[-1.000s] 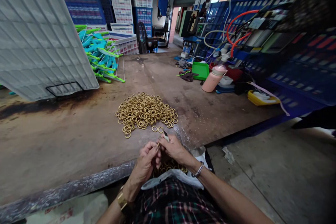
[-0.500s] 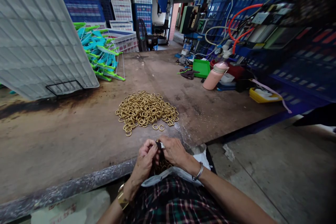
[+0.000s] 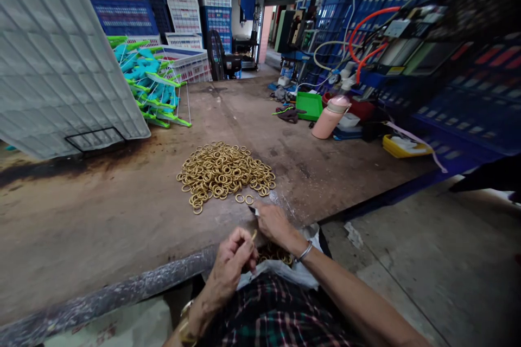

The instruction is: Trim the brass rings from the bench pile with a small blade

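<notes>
My left hand (image 3: pixel 233 256) is closed in a pinch on a brass-coloured ring (image 3: pixel 254 235), whose edge shows above the fingertips. To its right and a little farther forward, my right hand (image 3: pixel 275 223) grips a small dark-tipped tool (image 3: pixel 253 210) with a white part; its exact kind is hard to make out. A heap of brass-coloured rings (image 3: pixel 226 171) lies on the table ahead. Two loose rings (image 3: pixel 244 199) sit at its near edge, just beyond the tool tip. Under my hands, a white bag (image 3: pixel 268 268) in my lap holds more rings.
The wooden table (image 3: pixel 134 211) has a plastic-wrapped front edge. A tall whitish ribbed panel (image 3: pixel 69 54) and green-and-blue plastic pieces (image 3: pixel 152 84) stand at left. Farther right are a pink bottle (image 3: pixel 329 119), a green tray (image 3: pixel 309 105) and a yellow dish (image 3: pixel 405 147).
My hands have come apart. The right one moved forward and right with the tool, while the left drew slightly back, and a ring now shows in its fingers.
</notes>
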A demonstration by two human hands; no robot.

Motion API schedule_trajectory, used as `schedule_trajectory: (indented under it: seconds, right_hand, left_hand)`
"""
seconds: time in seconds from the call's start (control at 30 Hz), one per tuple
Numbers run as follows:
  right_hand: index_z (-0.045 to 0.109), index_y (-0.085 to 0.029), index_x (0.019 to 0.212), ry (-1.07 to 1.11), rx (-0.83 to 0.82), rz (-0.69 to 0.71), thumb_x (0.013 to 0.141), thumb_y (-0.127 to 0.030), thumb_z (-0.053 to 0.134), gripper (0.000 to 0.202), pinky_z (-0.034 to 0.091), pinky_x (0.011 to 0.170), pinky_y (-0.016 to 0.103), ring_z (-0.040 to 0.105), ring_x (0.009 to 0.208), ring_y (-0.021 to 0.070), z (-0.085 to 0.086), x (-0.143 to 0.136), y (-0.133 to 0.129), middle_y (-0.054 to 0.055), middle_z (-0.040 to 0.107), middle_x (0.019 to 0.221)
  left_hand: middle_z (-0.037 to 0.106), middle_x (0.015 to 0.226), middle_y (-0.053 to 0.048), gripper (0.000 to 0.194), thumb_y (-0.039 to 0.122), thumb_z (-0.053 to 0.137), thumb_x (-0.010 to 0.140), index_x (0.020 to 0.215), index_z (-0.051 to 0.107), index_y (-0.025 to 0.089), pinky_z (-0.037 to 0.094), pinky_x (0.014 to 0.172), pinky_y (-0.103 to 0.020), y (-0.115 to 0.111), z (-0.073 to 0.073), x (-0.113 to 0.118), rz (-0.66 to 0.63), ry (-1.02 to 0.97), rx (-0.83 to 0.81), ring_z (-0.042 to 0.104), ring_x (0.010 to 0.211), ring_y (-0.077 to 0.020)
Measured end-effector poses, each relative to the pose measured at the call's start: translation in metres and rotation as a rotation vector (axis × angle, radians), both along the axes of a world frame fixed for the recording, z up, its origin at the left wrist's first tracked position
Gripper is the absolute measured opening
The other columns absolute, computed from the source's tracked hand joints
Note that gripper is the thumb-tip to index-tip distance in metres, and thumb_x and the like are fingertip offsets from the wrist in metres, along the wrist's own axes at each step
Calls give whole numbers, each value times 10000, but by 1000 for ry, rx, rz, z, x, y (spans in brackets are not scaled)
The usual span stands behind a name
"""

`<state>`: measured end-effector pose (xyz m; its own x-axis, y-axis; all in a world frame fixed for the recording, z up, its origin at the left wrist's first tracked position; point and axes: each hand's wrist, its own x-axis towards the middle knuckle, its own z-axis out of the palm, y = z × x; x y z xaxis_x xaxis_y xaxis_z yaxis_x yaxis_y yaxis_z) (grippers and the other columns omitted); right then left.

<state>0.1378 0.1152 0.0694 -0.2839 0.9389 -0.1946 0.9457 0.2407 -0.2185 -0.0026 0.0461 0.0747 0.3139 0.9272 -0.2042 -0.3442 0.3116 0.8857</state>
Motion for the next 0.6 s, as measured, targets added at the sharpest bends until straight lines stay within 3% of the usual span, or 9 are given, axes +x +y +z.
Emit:
schedule_trajectory:
  seconds: [0.07,0.23,0.43,0.6]
  right_hand:
    - [539,-148,993,21,52,-29,783,-108,375,270,331,602,241,600,759,173,-1,2,8,89,657,855]
    - [501,-192,1009,74,172,7,838,-242,438,188,364,646,250,582,841,181,-3,-14,20,68,607,969]
    - [492,-213,1011,-40,181,14,870,-238,398,172,385,596,274,584,771,185,-10,-33,26,79,546,996]
    - [519,-205,967,-23,210,51,861,-168,361,194,373,581,267,569,725,171,-11,-28,29,66,542,969]
  left_hand:
    - [553,641,17,252,401,571,765,708,493,168,412,442,-202,0,0,2,16,-108,-51,488,471,-74]
    - [593,739,-35,218,328,638,722,694,532,140,423,424,-187,13,-7,-4,239,-215,-190,543,577,-100]
    - [593,689,-4,230,240,677,664,846,559,164,408,423,-181,18,-11,-16,284,-373,-325,540,546,-93]
    - [580,670,-15,235,283,688,650,635,512,128,395,434,-174,22,-17,-18,333,-402,-418,532,553,-81]
